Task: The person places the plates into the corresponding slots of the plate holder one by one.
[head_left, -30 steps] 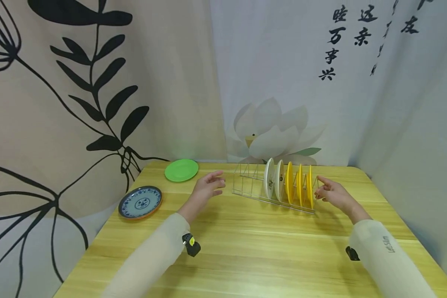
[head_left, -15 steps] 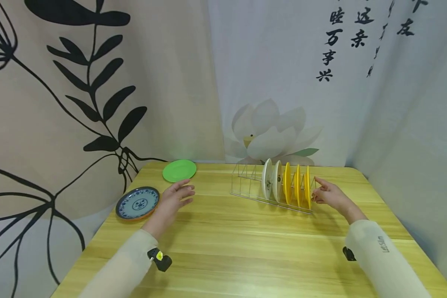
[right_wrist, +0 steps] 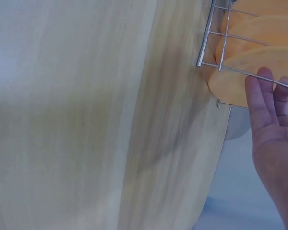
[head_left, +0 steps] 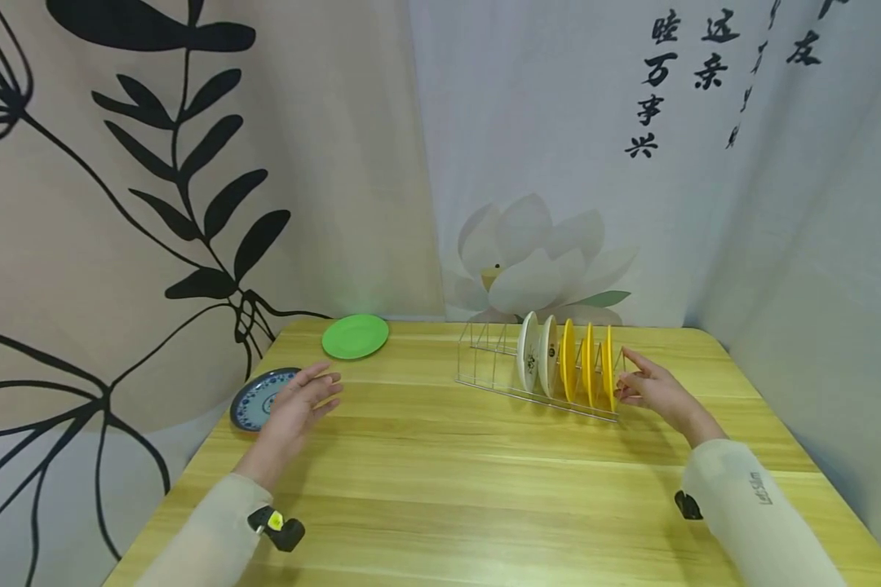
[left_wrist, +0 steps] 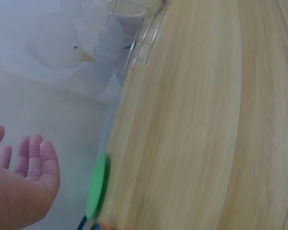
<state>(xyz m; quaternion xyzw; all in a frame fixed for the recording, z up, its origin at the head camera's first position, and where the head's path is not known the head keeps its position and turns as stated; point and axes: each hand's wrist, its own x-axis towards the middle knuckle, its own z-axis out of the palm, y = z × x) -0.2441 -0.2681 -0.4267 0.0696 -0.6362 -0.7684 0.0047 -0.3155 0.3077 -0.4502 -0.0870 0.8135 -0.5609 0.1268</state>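
My left hand (head_left: pixel 297 412) reaches over the right part of a blue-and-white patterned plate (head_left: pixel 250 403), partly hiding it. Its fingers are spread loosely with nothing between them, as the left wrist view shows from the palm side. At the right end of a wire dish rack (head_left: pixel 484 383) is my right hand (head_left: pixel 661 395), its fingertips (right_wrist: pixel 265 72) right at the end wire beside the outermost yellow plate (head_left: pixel 608 371). Several plates stand upright in the rack: white ones (head_left: pixel 528 355) towards its middle, yellow ones to the right.
A green plate (head_left: pixel 355 337) lies flat near the back left edge of the wooden table (head_left: pixel 470 489). The rack's left slots hold no plates. Behind the table hangs a printed curtain (head_left: pixel 352 163), and another pale cloth wall (head_left: pixel 815 285) runs along the right side.
My left hand has moved left and towards me, from beside the rack, past the green plate, to the blue-and-white plate. The right hand stays at the rack's end.
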